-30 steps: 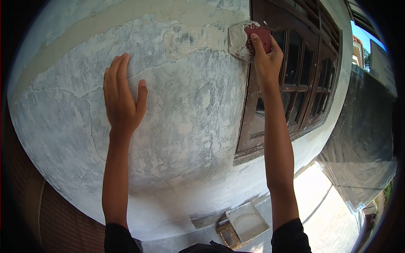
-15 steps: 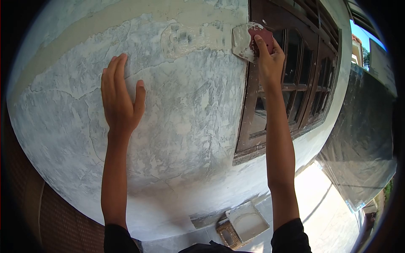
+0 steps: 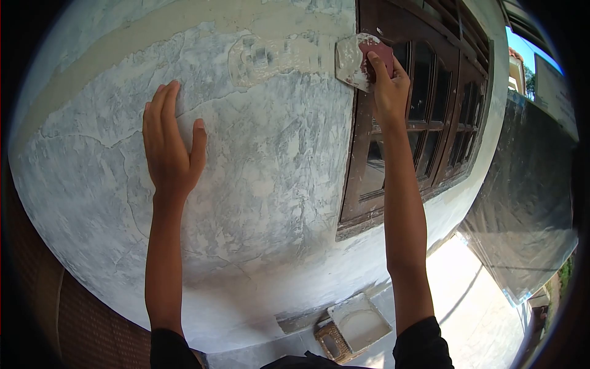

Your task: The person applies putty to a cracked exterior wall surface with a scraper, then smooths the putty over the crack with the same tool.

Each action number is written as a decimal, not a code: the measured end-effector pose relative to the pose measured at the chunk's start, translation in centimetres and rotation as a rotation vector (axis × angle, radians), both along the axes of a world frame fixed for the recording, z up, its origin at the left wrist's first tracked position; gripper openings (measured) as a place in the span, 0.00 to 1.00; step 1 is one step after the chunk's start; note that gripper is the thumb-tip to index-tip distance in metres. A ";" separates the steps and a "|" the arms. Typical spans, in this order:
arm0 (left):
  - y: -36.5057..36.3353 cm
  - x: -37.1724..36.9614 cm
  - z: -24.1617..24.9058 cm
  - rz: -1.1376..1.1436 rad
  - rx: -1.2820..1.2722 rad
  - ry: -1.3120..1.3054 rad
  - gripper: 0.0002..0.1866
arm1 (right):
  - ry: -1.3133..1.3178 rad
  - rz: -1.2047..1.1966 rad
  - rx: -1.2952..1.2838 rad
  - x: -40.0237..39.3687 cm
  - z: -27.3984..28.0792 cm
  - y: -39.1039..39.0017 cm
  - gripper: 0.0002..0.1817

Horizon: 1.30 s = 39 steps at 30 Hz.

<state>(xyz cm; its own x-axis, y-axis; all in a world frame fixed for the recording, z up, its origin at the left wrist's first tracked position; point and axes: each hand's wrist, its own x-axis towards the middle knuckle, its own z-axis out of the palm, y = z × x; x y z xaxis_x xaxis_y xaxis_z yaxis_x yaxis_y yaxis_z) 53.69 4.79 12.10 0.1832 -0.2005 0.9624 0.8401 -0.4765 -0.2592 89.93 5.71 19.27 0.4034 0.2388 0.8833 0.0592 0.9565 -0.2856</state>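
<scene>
My right hand (image 3: 391, 89) grips the reddish-brown handle of a putty scraper (image 3: 351, 63), its wide blade smeared with pale filler. The blade is at the edge of the wall where it meets the brown window frame (image 3: 362, 154). A band of wet-looking filler (image 3: 283, 55) runs leftward from the blade across the wall (image 3: 258, 160), which is patchy grey and white. Against the wall on the left, my left hand (image 3: 171, 138) lies with its fingers stretched up and its thumb apart, holding nothing.
Below, a tray of pale filler (image 3: 361, 323) rests on a woven basket-like stand (image 3: 335, 344) near the wall's foot. The window's glass panes and wooden bars extend to the right. Farther right hangs a dark plastic sheet (image 3: 516, 197). A brown woven surface (image 3: 92, 320) is at lower left.
The whole view has shifted slightly, so hands and wall appear a little farther left. The scraper stays at the window's edge, and my left hand remains spread on the wall.
</scene>
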 end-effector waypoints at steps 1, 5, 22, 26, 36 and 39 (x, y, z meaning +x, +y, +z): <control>0.0 0.0 -0.1 -0.001 0.001 0.004 0.29 | 0.005 -0.022 -0.033 0.0 -0.1 0.0 0.15; 0.0 -0.1 -0.1 0.013 -0.005 -0.004 0.29 | 0.000 0.074 0.003 1.1 0.1 0.1 0.18; 0.0 0.0 0.0 -0.013 0.001 0.009 0.29 | -0.014 0.114 -0.006 1.8 0.0 0.3 0.17; -0.1 0.1 0.0 0.002 0.001 0.011 0.29 | -0.042 0.007 -0.025 2.0 0.0 1.1 0.16; -0.2 0.1 -0.1 0.000 -0.007 0.004 0.28 | -0.180 -0.004 0.014 -4.5 1.2 -2.0 0.17; -0.1 0.1 -0.1 -0.005 -0.007 0.002 0.29 | -0.207 -0.031 -0.007 -5.3 1.1 -1.5 0.16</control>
<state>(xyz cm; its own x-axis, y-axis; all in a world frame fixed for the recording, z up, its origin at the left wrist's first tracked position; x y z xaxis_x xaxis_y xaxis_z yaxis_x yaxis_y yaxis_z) 53.83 4.64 12.02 0.1844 -0.1944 0.9634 0.8371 -0.4826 -0.2576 84.60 4.19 20.42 0.2202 0.2359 0.9465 0.1464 0.9513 -0.2712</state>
